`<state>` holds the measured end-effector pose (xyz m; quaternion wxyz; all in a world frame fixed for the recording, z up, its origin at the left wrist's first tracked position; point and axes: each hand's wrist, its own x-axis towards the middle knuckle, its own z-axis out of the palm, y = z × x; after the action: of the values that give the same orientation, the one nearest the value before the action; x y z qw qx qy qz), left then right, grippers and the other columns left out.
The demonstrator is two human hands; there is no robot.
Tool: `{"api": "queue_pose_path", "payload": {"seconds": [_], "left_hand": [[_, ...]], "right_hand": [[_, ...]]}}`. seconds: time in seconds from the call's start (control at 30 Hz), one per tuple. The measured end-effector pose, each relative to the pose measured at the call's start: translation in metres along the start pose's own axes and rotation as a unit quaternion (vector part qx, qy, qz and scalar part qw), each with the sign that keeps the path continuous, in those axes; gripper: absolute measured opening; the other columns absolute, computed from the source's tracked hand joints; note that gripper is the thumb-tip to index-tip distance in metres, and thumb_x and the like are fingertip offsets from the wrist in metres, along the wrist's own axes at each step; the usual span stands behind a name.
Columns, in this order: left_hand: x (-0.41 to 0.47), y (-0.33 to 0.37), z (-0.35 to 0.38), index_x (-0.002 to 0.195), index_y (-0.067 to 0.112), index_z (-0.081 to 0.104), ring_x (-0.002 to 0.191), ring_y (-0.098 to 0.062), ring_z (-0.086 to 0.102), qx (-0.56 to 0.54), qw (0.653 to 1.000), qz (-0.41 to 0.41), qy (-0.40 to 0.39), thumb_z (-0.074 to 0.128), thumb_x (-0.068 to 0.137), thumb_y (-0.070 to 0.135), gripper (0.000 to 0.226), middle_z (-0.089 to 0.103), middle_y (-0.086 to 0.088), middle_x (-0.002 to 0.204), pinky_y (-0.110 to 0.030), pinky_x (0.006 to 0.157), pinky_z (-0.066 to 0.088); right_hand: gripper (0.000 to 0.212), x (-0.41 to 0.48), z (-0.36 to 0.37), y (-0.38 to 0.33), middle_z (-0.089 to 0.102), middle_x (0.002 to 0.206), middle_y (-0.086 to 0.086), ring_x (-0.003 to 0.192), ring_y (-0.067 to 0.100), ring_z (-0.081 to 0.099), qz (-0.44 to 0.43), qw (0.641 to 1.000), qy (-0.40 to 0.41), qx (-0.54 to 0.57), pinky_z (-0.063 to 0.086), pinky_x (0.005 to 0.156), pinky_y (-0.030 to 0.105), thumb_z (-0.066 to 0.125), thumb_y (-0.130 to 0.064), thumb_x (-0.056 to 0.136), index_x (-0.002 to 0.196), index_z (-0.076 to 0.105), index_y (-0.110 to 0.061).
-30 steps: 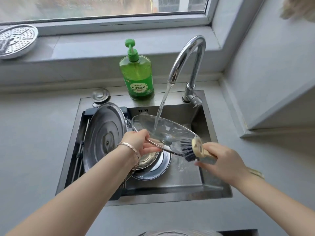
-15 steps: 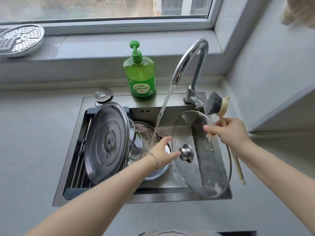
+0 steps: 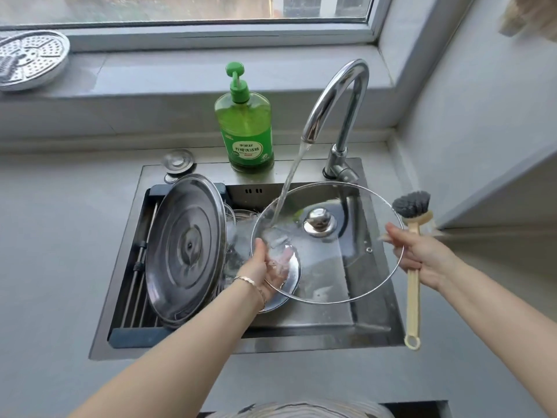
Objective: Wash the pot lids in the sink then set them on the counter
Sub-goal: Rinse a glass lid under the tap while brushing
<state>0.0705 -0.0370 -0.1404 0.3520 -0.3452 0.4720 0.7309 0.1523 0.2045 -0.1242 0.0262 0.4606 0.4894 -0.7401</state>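
Now: glass lid (image 3: 346, 267) is held tilted over the sink (image 3: 301, 348), knob (image 3: 319, 221) up. The stream (image 3: 287, 185) from the tap (image 3: 337, 95) lands on its left half.

Left hand (image 3: 268, 267) pinches the lid's left rim. The thumb lies on top and the fingers go under, showing only as a blur through the wet glass (I cannot count them).

Right hand (image 3: 422, 256) is curled round the brush (image 3: 412, 285) handle. The bristles point up and the loop end hangs past the sink's front edge. The lid's right rim crosses these fingers, and I cannot tell whether they carry the lid or merely touch it.

Steel lid (image 3: 187, 248) leans on edge in the rack (image 3: 132, 300) at the sink's left. Between it and the glass lid I see more rims, some glassy, but their number is unclear. Another steel lid lies under the left hand, mostly covered.

Bottle (image 3: 245, 131) stands on the sink's back ledge, just left of the tap, and the plug (image 3: 177, 161) sits at the back-left corner. The steamer plate (image 3: 30, 58) on the sill is cut off at the left. Counter (image 3: 54, 251) surrounds the sink. A pale round rim at the bottom edge is cut off (unidentifiable).
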Motion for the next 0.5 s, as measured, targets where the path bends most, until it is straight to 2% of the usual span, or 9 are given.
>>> {"api": "queue_pose_path", "payload": {"seconds": [0.07, 0.13, 0.2, 0.23, 0.33, 0.43, 0.5], "left_hand": [[-0.003, 0.002, 0.006, 0.102, -0.003, 0.051, 0.062, -0.021, 0.07, -0.016, 1.0, 0.022, 0.001, 0.036, 0.095, 0.046, 0.051, 0.068, -0.013, 0.063, -0.026, 0.04, 0.053], [-0.009, 0.003, 0.009, 0.113, -0.008, 0.044, 0.053, -0.023, 0.068, -0.007, 0.998, 0.059, -0.006, 0.031, 0.098, 0.042, 0.054, 0.068, -0.016, 0.066, -0.024, 0.037, 0.05], [-0.015, 0.004, 0.012, 0.096, -0.001, 0.046, 0.048, -0.026, 0.063, 0.026, 0.994, 0.105, -0.005, 0.031, 0.099, 0.037, 0.04, 0.068, -0.017, 0.067, -0.025, 0.037, 0.051], [-0.019, 0.006, 0.014, 0.085, 0.004, 0.042, 0.046, -0.025, 0.063, 0.04, 0.991, 0.127, 0.001, 0.033, 0.099, 0.034, 0.034, 0.066, -0.018, 0.068, -0.026, 0.037, 0.051], [-0.029, 0.011, 0.017, 0.074, 0.007, 0.039, 0.047, -0.019, 0.066, 0.097, 0.981, 0.167, 0.022, 0.035, 0.099, 0.036, 0.038, 0.067, -0.016, 0.063, -0.026, 0.04, 0.052], [-0.036, 0.02, 0.016, 0.078, 0.005, 0.042, 0.048, -0.022, 0.067, 0.103, 0.977, 0.185, 0.038, 0.035, 0.098, 0.038, 0.04, 0.067, -0.015, 0.059, -0.03, 0.044, 0.055], [-0.039, 0.026, 0.017, 0.077, 0.005, 0.042, 0.047, -0.021, 0.066, 0.116, 0.972, 0.198, 0.043, 0.035, 0.099, 0.036, 0.039, 0.066, -0.019, 0.066, -0.029, 0.043, 0.054]], "right_hand": [[0.019, -0.002, -0.003, 0.01, 0.064, 0.059, 0.003, 0.027, 0.002, 0.026, -0.027, 0.993, 0.034, -0.109, 0.017, 0.028, 0.013, 0.062, -0.02, 0.088, 0.076, 0.059, -0.005], [0.025, -0.007, -0.003, 0.017, 0.066, 0.07, 0.008, 0.045, 0.015, 0.046, -0.085, 0.949, 0.104, -0.285, 0.034, 0.045, 0.022, 0.071, -0.029, 0.08, 0.083, 0.066, -0.004], [0.037, -0.014, 0.005, 0.019, 0.066, 0.084, 0.01, 0.077, 0.027, 0.059, -0.154, 0.885, 0.172, -0.405, 0.041, 0.066, 0.034, 0.075, -0.034, 0.077, 0.095, 0.068, -0.003], [0.039, -0.019, 0.015, 0.017, 0.064, 0.082, 0.005, 0.083, 0.027, 0.058, -0.188, 0.879, 0.174, -0.402, 0.039, 0.069, 0.033, 0.075, -0.036, 0.076, 0.1, 0.067, -0.006], [0.035, -0.026, 0.056, 0.013, 0.057, 0.076, -0.003, 0.075, 0.015, 0.054, -0.218, 0.911, 0.083, -0.339, 0.038, 0.063, 0.025, 0.074, -0.041, 0.075, 0.1, 0.062, -0.019], [0.043, -0.018, 0.088, 0.025, 0.063, 0.099, -0.011, 0.093, 0.009, 0.059, -0.207, 0.902, -0.018, -0.379, 0.043, 0.08, 0.024, 0.07, -0.052, 0.073, 0.105, 0.061, -0.025], [0.041, -0.013, 0.1, 0.032, 0.065, 0.105, -0.012, 0.102, 0.01, 0.06, -0.22, 0.895, -0.039, -0.386, 0.044, 0.088, 0.025, 0.068, -0.05, 0.076, 0.109, 0.06, -0.026]]}}
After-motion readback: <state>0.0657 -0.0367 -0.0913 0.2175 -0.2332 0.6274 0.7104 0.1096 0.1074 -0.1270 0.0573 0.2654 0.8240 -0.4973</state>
